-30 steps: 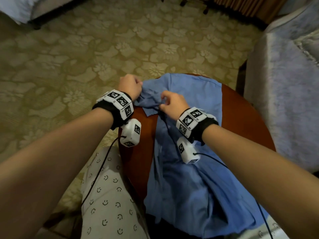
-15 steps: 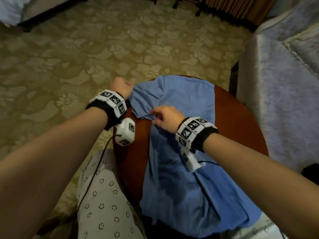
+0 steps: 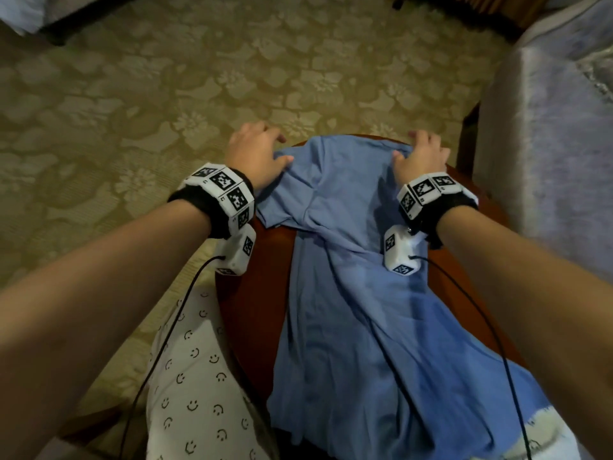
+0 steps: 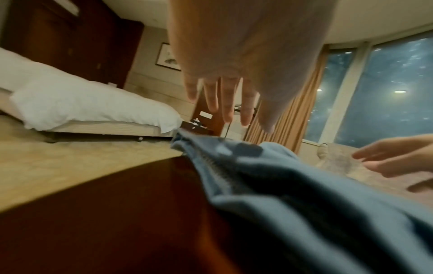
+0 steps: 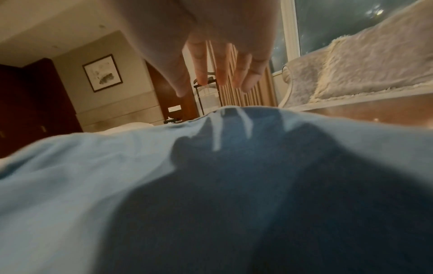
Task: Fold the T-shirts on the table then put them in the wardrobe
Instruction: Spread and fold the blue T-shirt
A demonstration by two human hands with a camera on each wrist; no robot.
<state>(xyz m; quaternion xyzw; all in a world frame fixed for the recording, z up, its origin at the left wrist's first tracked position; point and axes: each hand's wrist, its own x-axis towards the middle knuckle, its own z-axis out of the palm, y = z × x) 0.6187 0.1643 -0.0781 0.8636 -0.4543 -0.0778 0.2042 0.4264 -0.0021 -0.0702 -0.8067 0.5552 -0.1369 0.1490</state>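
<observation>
A blue T-shirt [image 3: 348,293] lies spread lengthwise on a round red-brown table [image 3: 252,313], its near end hanging over the front edge. My left hand [image 3: 262,151] is at the shirt's far left corner with fingers spread and straight. In the left wrist view those fingers [image 4: 225,103] hover over the shirt's edge [image 4: 257,176] and grip nothing. My right hand [image 3: 421,151] is at the far right corner, also spread. The right wrist view shows its fingers [image 5: 222,70] just above the cloth [image 5: 117,176], casting a shadow on it.
A pale covered sofa [image 3: 547,127] stands close to the table's right side. Patterned carpet [image 3: 166,94] lies beyond and to the left. A bed with white bedding [image 4: 82,103] and dark wooden doors [image 5: 28,103] are farther off. Smiley-print trousers [image 3: 199,393] are at the table's near left.
Both hands pinched the left sleeve area before. They have let go and spread open; the right hand moved to the shirt's far right corner, the left stayed at the far left.
</observation>
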